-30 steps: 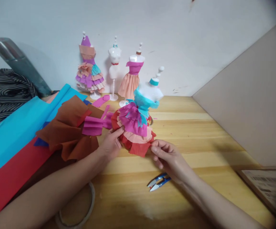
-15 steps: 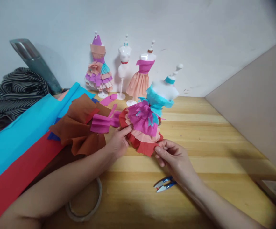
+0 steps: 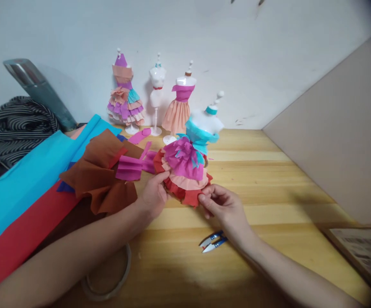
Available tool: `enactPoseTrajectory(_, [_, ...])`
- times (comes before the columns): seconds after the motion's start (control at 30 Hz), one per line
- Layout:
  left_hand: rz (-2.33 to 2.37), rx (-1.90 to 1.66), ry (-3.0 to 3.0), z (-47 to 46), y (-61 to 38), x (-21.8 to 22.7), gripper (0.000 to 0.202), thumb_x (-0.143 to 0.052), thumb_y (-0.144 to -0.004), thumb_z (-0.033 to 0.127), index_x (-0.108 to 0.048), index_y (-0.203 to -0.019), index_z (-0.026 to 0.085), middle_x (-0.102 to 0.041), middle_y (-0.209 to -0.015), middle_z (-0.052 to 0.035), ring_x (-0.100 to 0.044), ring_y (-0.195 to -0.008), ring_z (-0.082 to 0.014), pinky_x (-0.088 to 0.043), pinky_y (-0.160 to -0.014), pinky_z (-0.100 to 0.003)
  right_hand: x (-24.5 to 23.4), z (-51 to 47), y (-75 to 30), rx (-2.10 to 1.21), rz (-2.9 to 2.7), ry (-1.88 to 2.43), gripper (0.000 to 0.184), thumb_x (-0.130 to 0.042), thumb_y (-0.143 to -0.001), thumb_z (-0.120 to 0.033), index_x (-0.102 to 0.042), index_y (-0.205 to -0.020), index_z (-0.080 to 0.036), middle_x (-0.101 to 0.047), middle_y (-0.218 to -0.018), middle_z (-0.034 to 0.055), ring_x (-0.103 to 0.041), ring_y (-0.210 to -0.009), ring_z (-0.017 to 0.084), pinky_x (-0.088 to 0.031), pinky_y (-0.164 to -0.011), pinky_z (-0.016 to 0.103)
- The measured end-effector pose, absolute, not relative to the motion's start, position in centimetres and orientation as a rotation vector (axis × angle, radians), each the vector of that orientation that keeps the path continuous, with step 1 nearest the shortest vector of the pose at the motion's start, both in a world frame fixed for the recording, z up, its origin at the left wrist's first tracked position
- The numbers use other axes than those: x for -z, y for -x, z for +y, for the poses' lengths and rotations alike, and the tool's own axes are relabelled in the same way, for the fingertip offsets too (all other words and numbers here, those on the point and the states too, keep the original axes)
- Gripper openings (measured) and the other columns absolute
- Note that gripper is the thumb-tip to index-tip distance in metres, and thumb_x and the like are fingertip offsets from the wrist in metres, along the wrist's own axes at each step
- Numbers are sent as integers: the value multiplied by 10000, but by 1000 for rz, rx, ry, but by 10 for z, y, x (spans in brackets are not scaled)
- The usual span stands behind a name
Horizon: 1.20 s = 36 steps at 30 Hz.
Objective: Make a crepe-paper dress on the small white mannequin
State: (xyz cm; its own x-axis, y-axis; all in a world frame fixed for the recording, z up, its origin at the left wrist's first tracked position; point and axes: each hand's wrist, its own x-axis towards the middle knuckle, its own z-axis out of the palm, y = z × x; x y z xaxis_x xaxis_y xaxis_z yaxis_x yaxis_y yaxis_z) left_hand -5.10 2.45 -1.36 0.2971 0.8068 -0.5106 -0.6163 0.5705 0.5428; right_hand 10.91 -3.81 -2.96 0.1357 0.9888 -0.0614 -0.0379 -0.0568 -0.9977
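Observation:
A small white mannequin (image 3: 205, 123) leans to the right in front of me. It wears a crepe paper dress (image 3: 190, 170) with a turquoise top, a magenta flower at the waist and magenta, pink and red skirt layers. My left hand (image 3: 155, 194) holds the skirt's left side between thumb and fingers, which are partly hidden beneath it. With thumb and fingertips, my right hand (image 3: 225, 207) pinches the red hem at the lower right. Blue-handled thread snips (image 3: 212, 241) lie on the table just below my right hand.
Three more mannequins stand by the wall, including a white one (image 3: 157, 87) in the middle. Brown crepe paper (image 3: 103, 171), magenta pieces (image 3: 129, 168), and turquoise (image 3: 21, 171) and red sheets lie left. A tape roll (image 3: 126, 273) sits under my left forearm, a striped cloth (image 3: 21, 122) far left.
The whole view has shifted, so most things appear further left. Both hands keep their hold on the skirt, and the red hem at my right fingers looks slightly more folded.

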Motion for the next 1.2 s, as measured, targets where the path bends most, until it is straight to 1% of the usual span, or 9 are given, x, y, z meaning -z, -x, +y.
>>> enactPoseTrajectory(0.07, [836,-930,-284,22,52,13,229,-541,-861,201,-697,-1017,141,-750,-943,-79,-687,-856,-193,-526,-825,-324,29,-38,-108,-1165,-1071,1300,367,-811,-661,-452,-562,-642,-183,-475,-497,-57,-389,-389,61,-323,-362,194])
enactPoseTrajectory(0.2, [807,-887,-346,14,57,9,326,-560,-876,318,-649,-1159,185,-715,-1127,-98,-675,-974,-224,-514,-906,-395,23,-38,-111,-1151,-1098,1305,377,-776,-688,-475,-533,-634,-191,-472,-480,-57,-402,-392,70,-331,-385,206])
enactPoseTrajectory(0.33, [780,-880,-419,1,61,9,467,-710,-771,381,-616,-1205,238,-666,-1237,-107,-647,-1063,-269,-497,-924,-446,16,-38,-117,-1087,-1152,1357,336,-742,-716,-450,-521,-660,-203,-486,-472,-51,-428,-403,86,-325,-395,212])
enactPoseTrajectory(0.43, [814,-870,-422,-11,59,13,426,-817,-654,266,-666,-1049,221,-689,-1150,-99,-641,-1048,-261,-480,-933,-432,13,-38,-120,-1021,-1194,1354,295,-735,-724,-403,-523,-663,-207,-503,-496,-43,-450,-419,94,-341,-401,223])
enactPoseTrajectory(0.57, [877,-872,-367,-19,51,15,322,-851,-563,148,-675,-832,164,-704,-947,-75,-644,-915,-209,-466,-910,-395,13,-34,-121,-1015,-1223,1290,252,-732,-732,-351,-536,-662,-208,-515,-536,-40,-443,-429,88,-361,-403,236])
enactPoseTrajectory(0.83, [824,-1008,-294,-19,38,13,489,-900,-476,149,-664,-904,155,-724,-910,-51,-652,-812,-167,-485,-788,-316,17,-33,-127,-754,-1356,1355,93,-655,-777,-271,-603,-749,-199,-536,-576,-29,-443,-456,96,-353,-430,247])
enactPoseTrajectory(1.0, [848,-952,-222,-26,34,14,494,-916,-496,225,-654,-910,164,-717,-892,-33,-630,-752,-130,-477,-726,-282,21,-32,-127,-663,-1478,1363,133,-631,-803,-255,-558,-705,-202,-534,-585,-22,-456,-490,105,-358,-471,253])
enactPoseTrajectory(1.13, [865,-888,-158,-30,26,17,428,-920,-498,273,-630,-789,154,-685,-742,-19,-593,-653,-120,-475,-714,-293,28,-30,-125,-708,-1470,1356,162,-641,-806,-273,-535,-704,-204,-531,-590,-23,-435,-483,101,-340,-456,249])
enactPoseTrajectory(1.2, [836,-904,-166,-30,21,17,447,-931,-463,276,-639,-778,151,-694,-746,-20,-594,-652,-119,-469,-696,-287,28,-30,-125,-718,-1473,1340,187,-652,-805,-285,-522,-698,-205,-514,-575,-32,-422,-477,97,-331,-446,243])
